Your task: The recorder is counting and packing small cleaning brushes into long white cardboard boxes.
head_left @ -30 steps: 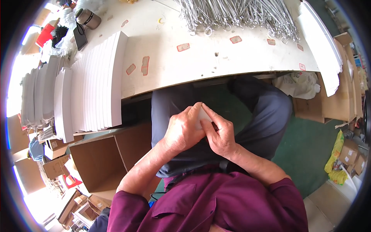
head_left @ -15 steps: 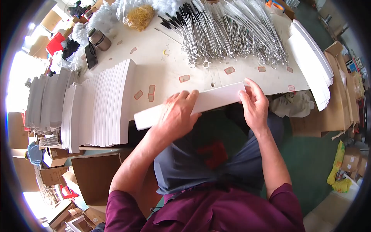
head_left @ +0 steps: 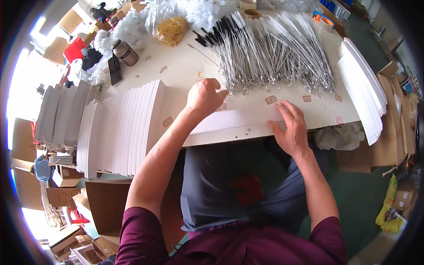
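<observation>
A long, flat white box (head_left: 238, 119) lies along the near edge of the table. My right hand (head_left: 290, 130) has its right end between thumb and fingers. My left hand (head_left: 204, 98) is above the table beyond the box's left part, fingers bent and thumb apart from the forefinger, with nothing visible between them. Its thumb tip comes close to the looped ends of a big heap of thin wire-handled brushes (head_left: 269, 57), some with dark heads, most with pale ones. Whether it touches a loop I cannot tell.
Rows of white boxes (head_left: 132, 123) stand at the left. Flat white card pieces (head_left: 360, 84) are stacked at the right edge, by brown cardboard (head_left: 393, 115). Behind are a bottle (head_left: 125, 53), a phone (head_left: 115, 70), a bag of yellow rubber bands (head_left: 172, 32) and a tape roll (head_left: 326, 23).
The white box has come down from my hands onto the table edge. My left hand has let go of it and moved up towards the brush loops; my right hand stays at its end.
</observation>
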`<move>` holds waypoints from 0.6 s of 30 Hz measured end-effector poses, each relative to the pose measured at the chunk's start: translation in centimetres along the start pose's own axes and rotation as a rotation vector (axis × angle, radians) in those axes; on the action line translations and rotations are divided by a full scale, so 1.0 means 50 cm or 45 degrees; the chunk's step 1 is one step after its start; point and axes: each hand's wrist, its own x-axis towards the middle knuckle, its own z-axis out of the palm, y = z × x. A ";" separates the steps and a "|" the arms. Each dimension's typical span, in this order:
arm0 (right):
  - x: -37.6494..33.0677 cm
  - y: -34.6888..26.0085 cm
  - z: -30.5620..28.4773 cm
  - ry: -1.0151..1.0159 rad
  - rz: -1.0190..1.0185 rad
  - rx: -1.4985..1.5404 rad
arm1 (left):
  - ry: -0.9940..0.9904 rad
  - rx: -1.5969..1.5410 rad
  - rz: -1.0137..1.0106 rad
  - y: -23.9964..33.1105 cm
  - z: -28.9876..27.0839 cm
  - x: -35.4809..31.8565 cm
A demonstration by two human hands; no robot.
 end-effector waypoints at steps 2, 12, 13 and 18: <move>0.004 -0.001 -0.004 -0.008 -0.015 -0.034 | -0.485 -0.072 -0.179 0.018 -0.003 0.026; 0.044 -0.010 -0.030 0.036 -0.103 -0.072 | -0.337 -0.188 -0.240 -0.006 0.013 0.022; 0.051 -0.013 -0.030 0.033 -0.102 -0.048 | -0.200 0.060 -0.052 -0.011 0.017 0.017; 0.080 -0.026 -0.010 0.013 -0.127 0.013 | -0.064 0.064 0.186 -0.003 0.044 0.001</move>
